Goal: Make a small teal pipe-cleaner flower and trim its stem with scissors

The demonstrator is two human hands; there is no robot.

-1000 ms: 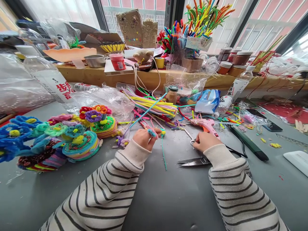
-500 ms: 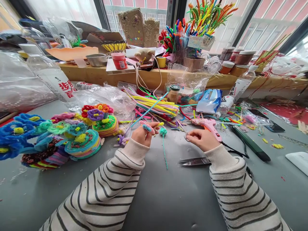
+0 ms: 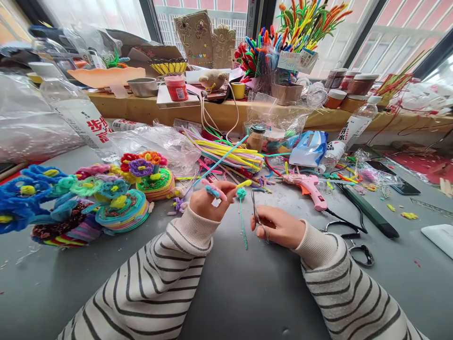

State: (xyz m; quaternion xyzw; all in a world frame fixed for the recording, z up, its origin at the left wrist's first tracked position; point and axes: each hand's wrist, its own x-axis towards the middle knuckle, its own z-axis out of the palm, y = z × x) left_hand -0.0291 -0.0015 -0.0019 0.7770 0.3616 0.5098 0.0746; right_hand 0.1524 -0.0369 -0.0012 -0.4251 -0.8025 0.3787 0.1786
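Note:
My left hand (image 3: 207, 202) is closed in a pinch on a short yellow pipe cleaner (image 3: 244, 184). A pink and blue pipe-cleaner loop (image 3: 214, 190) rests against its fingers. My right hand (image 3: 278, 225) grips small scissors (image 3: 254, 208), blades pointing up, a short way right of the yellow piece. Between the hands lies a teal fuzzy ball on a thin stem (image 3: 242, 219). Larger black-handled scissors (image 3: 363, 256) lie by my right sleeve, their blades mostly hidden by my hand. A straight light-blue pipe cleaner (image 3: 226, 158) slants behind my left hand; whether it is held I cannot tell.
Pipe-cleaner flowers on layered bases (image 3: 122, 212) stand at left. A bundle of pipe cleaners (image 3: 230, 156) lies at the back. To the right are a pink glue gun (image 3: 307, 186) with its cord and a dark green bar-shaped object (image 3: 371, 212). Bottles and jars line the ledge (image 3: 141, 107).
My right hand has moved left and down toward my left hand, turning the small scissors upright. More of the glue gun and the larger scissors' handles now show. My left hand has shifted slightly.

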